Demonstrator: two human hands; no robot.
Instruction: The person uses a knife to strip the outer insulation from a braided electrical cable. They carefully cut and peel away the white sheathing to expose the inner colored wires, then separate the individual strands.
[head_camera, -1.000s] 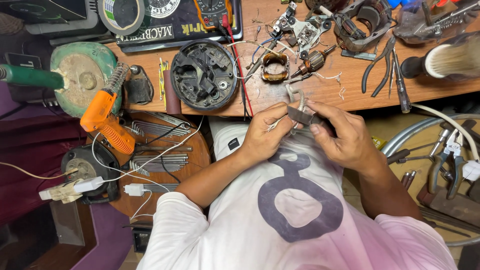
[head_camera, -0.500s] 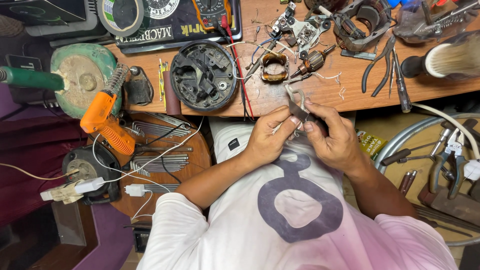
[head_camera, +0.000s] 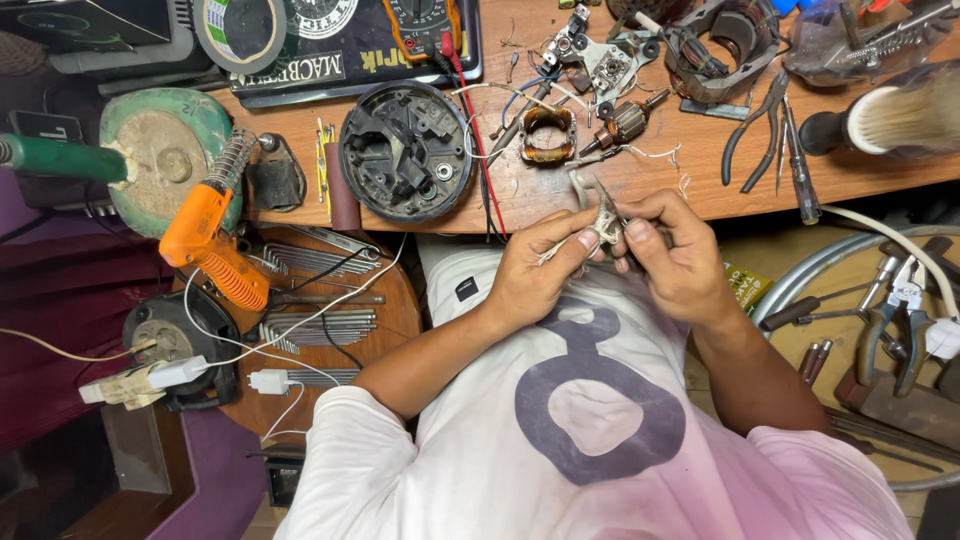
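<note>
The person's left hand (head_camera: 535, 275) and right hand (head_camera: 680, 255) meet just below the edge of the long brown wooden workbench (head_camera: 560, 195). Both hands pinch one small grey metal part with thin pale wires (head_camera: 604, 222), held between the fingertips, so each hand is closed around it. The part sits over the person's white shirt with a big dark loop shape (head_camera: 590, 420), close to the bench edge. At about eleven o'clock from the hands lies a round black plastic motor cover (head_camera: 405, 150), flat on the bench. At twelve o'clock sits a small ring wound with copper wire (head_camera: 548, 135), and just beside it, toward one o'clock, a little copper motor core on a shaft (head_camera: 625, 122). At two o'clock rest dark metal pliers (head_camera: 755, 130). Far off at nine o'clock stands an orange plastic heat gun (head_camera: 205, 240), near a green grinder with a round dusty disc (head_camera: 150, 155). Silver hex keys (head_camera: 310, 325) lie on a round wooden stool (head_camera: 395, 310) at eight o'clock.
</note>
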